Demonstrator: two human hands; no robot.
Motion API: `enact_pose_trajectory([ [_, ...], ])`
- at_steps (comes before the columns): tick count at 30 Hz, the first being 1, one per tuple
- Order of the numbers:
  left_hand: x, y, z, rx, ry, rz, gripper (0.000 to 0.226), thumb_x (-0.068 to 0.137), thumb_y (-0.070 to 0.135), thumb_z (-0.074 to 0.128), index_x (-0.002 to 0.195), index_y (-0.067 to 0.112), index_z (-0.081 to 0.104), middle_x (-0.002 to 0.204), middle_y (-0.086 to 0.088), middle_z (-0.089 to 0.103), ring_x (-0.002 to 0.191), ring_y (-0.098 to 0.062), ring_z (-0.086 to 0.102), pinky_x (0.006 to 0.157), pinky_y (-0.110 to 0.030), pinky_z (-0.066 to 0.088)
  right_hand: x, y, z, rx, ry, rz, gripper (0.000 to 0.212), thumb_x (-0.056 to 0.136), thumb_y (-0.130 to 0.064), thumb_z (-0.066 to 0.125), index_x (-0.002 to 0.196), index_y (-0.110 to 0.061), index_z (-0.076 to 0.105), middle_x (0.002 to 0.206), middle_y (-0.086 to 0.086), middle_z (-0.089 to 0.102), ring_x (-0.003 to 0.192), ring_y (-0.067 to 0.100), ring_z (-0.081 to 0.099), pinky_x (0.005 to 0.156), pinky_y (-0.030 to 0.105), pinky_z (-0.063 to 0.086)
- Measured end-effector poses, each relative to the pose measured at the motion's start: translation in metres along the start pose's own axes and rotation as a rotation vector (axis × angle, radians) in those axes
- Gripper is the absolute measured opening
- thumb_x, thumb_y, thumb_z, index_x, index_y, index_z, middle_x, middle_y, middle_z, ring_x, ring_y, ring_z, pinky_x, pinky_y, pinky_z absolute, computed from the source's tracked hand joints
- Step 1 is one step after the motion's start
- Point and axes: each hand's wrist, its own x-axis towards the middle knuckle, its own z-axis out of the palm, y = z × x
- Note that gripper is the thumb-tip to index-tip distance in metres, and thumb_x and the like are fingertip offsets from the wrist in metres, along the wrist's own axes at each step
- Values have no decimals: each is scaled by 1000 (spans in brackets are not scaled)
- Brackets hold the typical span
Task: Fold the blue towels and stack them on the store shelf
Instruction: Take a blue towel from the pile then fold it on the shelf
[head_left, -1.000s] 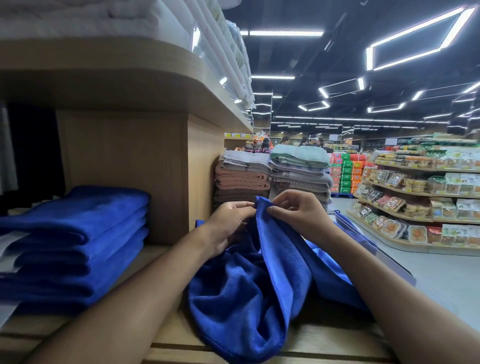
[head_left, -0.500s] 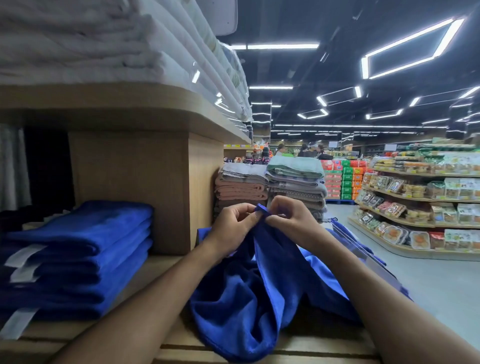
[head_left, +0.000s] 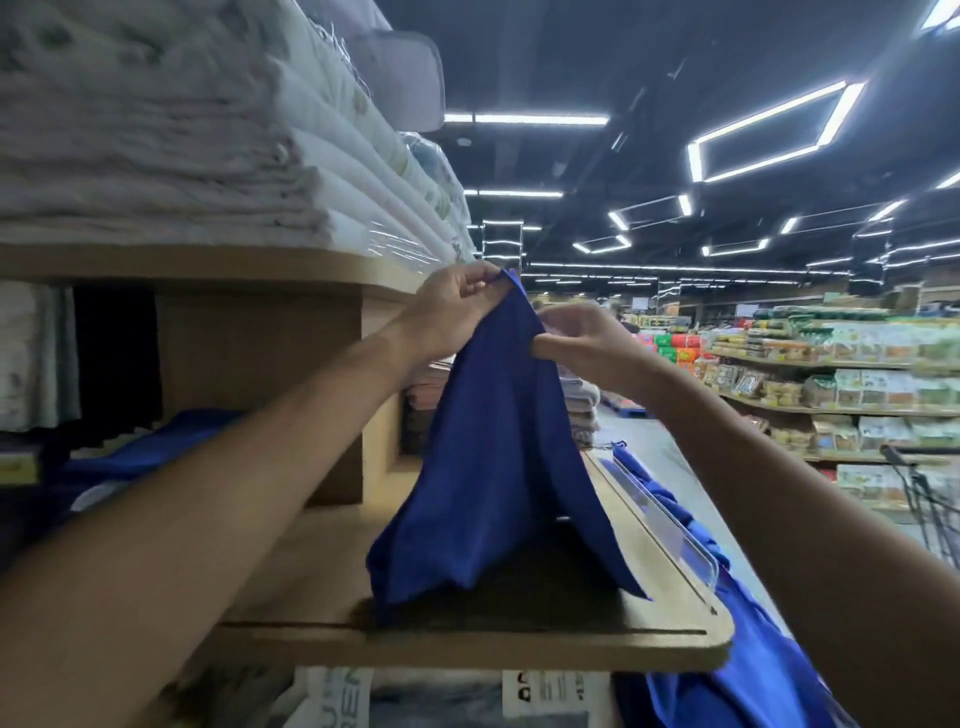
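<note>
Wooden shelf (head_left: 519, 647), blue towel (head_left: 498, 467) draping onto it

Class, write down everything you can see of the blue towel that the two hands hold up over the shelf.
The towel is deep blue, plain, of soft, slightly fuzzy-looking cloth. It is unfolded and hangs in a tent shape, narrow at the top and spreading below in loose folds. The left hand pinches its top corner; the right hand grips its edge just lower, to the right. Its bottom edge rests on the wooden shelf.
</note>
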Motion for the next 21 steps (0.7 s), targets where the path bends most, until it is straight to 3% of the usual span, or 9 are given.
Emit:
enact_pose_trajectory([
  [3,9,31,-4,-19,-19,-29,22,104,24,55,114,7,66,99,-11,69,68,-9,66,55,-20,53,-1,-26,-22,7,-51,55,12,89,-5,65,89,6,71,87,8,67,83,16,61,79,35,49],
  [5,14,48,-7,-28,-29,-44,28,105,26,53,119,6,65,105,-12,68,83,-18,65,61,-26,52,-3,-41,-37,30,-115,114,23,91,-10,67,70,-16,74,84,3,68,82,14,64,81,35,55],
  [7,19,64,-9,-43,-11,-48,23,105,30,53,113,13,66,105,-10,67,92,-22,61,64,-29,48,-8,-54,-47,34,-162,150,30,91,-15,69,63,-24,74,80,-2,70,77,10,65,74,27,57],
  [11,28,87,-17,-72,9,-36,16,103,33,56,101,20,65,96,-6,67,85,-21,61,65,-31,45,-24,-68,-52,-57,-230,193,20,89,-17,73,69,-21,75,79,0,70,76,13,63,72,31,49],
  [13,30,96,-22,-65,15,-20,16,102,34,57,95,22,65,89,-1,67,78,-17,62,65,-30,46,-34,-72,-49,-66,-237,211,12,88,-17,73,81,-6,75,89,19,72,81,23,63,76,38,47],
  [15,31,101,-27,-36,17,6,17,102,33,57,100,19,66,89,-2,67,76,-16,62,64,-29,47,-42,-73,-48,-82,-239,227,21,88,-18,73,92,3,72,98,29,72,83,26,64,78,39,49],
  [18,31,107,-35,44,51,34,17,101,33,58,98,21,69,93,-4,70,83,-18,64,69,-30,49,-53,-70,-53,-124,-341,269,16,88,-19,73,81,-5,73,82,10,73,75,21,67,71,34,53],
  [21,33,112,-45,187,189,137,19,101,33,56,91,23,69,86,2,68,77,-13,61,65,-22,47,-66,-59,-60,-208,-446,334,20,87,-22,71,100,-7,75,100,6,78,94,28,75,86,45,58],
])
